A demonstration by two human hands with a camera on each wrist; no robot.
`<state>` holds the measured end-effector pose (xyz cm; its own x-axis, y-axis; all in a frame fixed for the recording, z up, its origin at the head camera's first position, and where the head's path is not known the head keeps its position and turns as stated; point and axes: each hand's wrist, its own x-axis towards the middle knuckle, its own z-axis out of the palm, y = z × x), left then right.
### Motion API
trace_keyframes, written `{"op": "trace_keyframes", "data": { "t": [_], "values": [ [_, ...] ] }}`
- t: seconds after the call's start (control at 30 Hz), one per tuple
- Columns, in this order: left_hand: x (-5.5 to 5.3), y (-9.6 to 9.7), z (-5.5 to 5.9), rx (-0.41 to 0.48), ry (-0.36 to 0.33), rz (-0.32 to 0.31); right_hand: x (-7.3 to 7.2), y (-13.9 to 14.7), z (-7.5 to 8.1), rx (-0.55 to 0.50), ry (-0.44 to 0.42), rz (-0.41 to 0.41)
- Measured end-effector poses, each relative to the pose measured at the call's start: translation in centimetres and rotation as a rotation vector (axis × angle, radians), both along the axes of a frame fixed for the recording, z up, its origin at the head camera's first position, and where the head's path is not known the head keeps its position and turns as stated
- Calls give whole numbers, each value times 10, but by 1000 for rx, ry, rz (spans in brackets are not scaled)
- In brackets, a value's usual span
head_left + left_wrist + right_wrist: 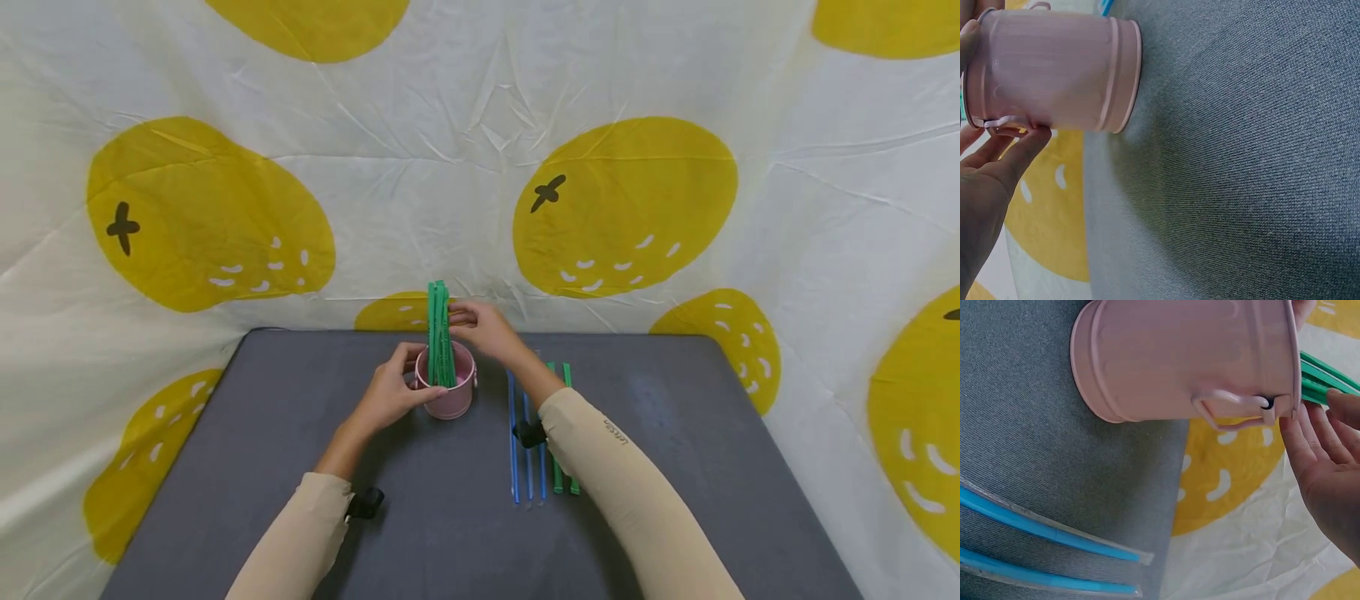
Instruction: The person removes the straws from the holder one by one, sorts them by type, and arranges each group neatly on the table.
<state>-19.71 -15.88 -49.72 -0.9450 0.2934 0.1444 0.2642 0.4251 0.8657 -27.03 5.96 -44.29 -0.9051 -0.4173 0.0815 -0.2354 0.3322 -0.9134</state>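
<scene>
A small pink bucket (450, 404) stands upright on the table. My left hand (390, 387) grips it from the left, its thumb along the near rim; fingertips lie by the side handle (1007, 122) in the left wrist view. A bundle of thin green straw-like sticks (439, 333) rises from the bucket, their lower ends hidden inside. At the right of the bundle, my right hand (483, 329) has its fingertips right at the sticks, fingers loosely bent. In the right wrist view its thumb overlaps the green sticks (1315, 387) above the rim.
Several blue straws (513, 450) in clear wrapping lie on the dark grey table (262, 433), right of the bucket. Two green sticks (557, 475) lie beside them, partly under my right forearm. A white cloth (435, 217) with yellow fruit prints hangs behind the table.
</scene>
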Motion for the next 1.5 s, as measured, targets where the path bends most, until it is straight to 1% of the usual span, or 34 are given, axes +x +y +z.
{"op": "trace_keyframes", "data": {
  "t": [0.27, 0.43, 0.67, 0.83, 0.97, 1.1, 1.2, 1.4, 1.5],
  "values": [
    [-1, 3, 0, -4, -8, 13, 1, -1, -2, 57, 26, -48],
    [-2, 2, -2, 0, -8, 20, 1, -2, -3, 42, 31, -54],
    [-4, 2, -4, -2, -8, 23, -2, -1, -3, 43, 77, -71],
    [-4, 3, -4, -10, -9, 28, -2, 0, -2, 0, 67, -111],
    [-4, 3, -3, -9, -12, 27, -3, 3, 1, -27, 37, -144],
    [-4, 4, -3, -7, -12, 26, -2, 10, 9, -73, 7, -148],
    [-5, 4, -3, -6, -6, 28, -1, 17, 18, -113, 19, -154],
    [-5, 5, -2, -7, -10, 34, -1, 30, 39, -273, 16, -149],
    [-5, 5, 0, -6, -17, 39, -1, 38, 50, -335, 18, -142]
  ]
}}
